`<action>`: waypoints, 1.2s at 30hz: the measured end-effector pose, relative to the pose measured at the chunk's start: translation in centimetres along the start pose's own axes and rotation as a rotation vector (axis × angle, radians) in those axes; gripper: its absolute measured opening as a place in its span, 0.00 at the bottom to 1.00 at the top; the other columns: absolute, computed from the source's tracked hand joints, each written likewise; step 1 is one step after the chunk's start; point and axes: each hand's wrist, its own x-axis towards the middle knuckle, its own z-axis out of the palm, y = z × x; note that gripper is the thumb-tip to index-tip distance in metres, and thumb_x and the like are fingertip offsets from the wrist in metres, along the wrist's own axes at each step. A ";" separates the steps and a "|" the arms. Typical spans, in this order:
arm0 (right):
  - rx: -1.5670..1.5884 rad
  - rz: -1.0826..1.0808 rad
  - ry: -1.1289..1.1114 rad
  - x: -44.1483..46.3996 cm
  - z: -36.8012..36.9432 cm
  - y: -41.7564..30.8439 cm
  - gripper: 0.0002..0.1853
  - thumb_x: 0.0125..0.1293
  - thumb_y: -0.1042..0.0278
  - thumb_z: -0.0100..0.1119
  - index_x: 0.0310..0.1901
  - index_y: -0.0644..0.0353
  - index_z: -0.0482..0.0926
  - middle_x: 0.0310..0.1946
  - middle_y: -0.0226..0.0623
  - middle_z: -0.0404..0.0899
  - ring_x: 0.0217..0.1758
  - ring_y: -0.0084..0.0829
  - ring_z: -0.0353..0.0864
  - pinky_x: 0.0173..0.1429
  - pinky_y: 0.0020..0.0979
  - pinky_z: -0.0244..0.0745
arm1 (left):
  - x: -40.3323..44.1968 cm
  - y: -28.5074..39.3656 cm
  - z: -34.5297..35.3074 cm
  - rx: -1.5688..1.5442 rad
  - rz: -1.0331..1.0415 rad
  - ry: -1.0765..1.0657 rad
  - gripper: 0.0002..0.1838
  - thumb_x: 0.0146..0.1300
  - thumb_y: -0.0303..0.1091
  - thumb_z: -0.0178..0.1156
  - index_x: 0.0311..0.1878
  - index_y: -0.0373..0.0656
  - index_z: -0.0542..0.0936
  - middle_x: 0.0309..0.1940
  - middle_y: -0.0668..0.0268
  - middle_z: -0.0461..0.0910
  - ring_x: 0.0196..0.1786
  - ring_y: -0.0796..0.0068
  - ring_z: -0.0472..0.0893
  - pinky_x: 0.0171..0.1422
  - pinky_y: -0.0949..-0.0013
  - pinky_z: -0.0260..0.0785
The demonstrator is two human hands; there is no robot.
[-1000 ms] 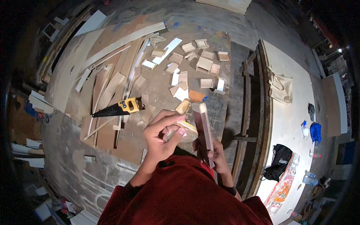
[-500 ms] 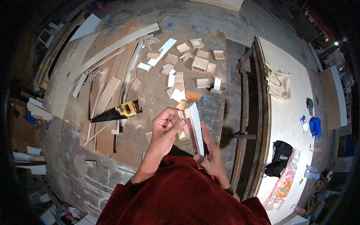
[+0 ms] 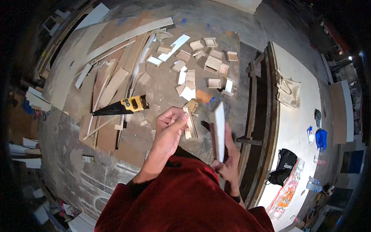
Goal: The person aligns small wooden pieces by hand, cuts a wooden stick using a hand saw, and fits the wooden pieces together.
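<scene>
My left hand [image 3: 170, 125] pinches a small pale wooden piece [image 3: 190, 123] between thumb and fingertips, above the work table. To its right, my right hand [image 3: 228, 156] grips the lower end of a flat block [image 3: 218, 133] with a white face and a dark reddish-brown edge. A gap separates the block from the wooden piece. Just beyond my left hand lie small wooden parts [image 3: 192, 104] and an orange-brown piece [image 3: 203, 96] with a blue end.
A yellow-handled saw [image 3: 133, 104] lies left on the table [image 3: 162, 91]. Several small wooden boxes [image 3: 213, 63] are spread farther back. Long boards [image 3: 127, 41] lie at the left. On the pale right-hand bench [image 3: 305, 127] are a cloth bag [image 3: 288, 91] and a black bag [image 3: 283, 166].
The block was against the small piece half a second ago and has since moved right, apart from it. The small piece stays in my left hand.
</scene>
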 end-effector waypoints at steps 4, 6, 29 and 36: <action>-0.084 0.047 -0.134 0.8 2.2 -1.9 0.55 0.49 0.56 0.76 0.75 0.70 0.55 0.68 0.60 0.69 0.70 0.46 0.73 0.70 0.38 0.66 | -1.0 0.6 1.1 -0.038 -0.014 0.004 0.01 0.69 0.24 0.61 0.41 0.39 0.80 0.36 0.68 0.82 0.36 0.83 0.79 0.40 0.76 0.72; -0.145 0.026 -0.158 -0.2 1.5 -1.2 0.55 0.49 0.55 0.76 0.75 0.70 0.56 0.65 0.61 0.72 0.68 0.45 0.75 0.69 0.37 0.67 | -1.1 1.8 1.1 -0.059 0.104 0.075 0.01 0.69 0.24 0.60 0.41 0.39 0.80 0.36 0.68 0.82 0.37 0.83 0.79 0.40 0.76 0.71; 0.213 -0.002 -0.245 4.2 0.1 -0.9 0.51 0.46 0.57 0.72 0.72 0.73 0.62 0.74 0.53 0.62 0.76 0.38 0.62 0.78 0.36 0.51 | -4.9 4.6 2.5 0.643 -0.074 -0.228 0.15 0.77 0.36 0.50 0.47 0.32 0.80 0.31 0.71 0.77 0.33 0.86 0.69 0.40 0.77 0.66; 0.366 0.046 -0.217 5.4 -1.4 0.3 0.50 0.51 0.55 0.71 0.73 0.70 0.62 0.75 0.51 0.61 0.77 0.39 0.61 0.79 0.37 0.47 | -4.5 5.2 2.4 0.686 -0.204 -0.324 0.15 0.77 0.35 0.48 0.43 0.33 0.79 0.31 0.69 0.78 0.34 0.84 0.71 0.43 0.75 0.68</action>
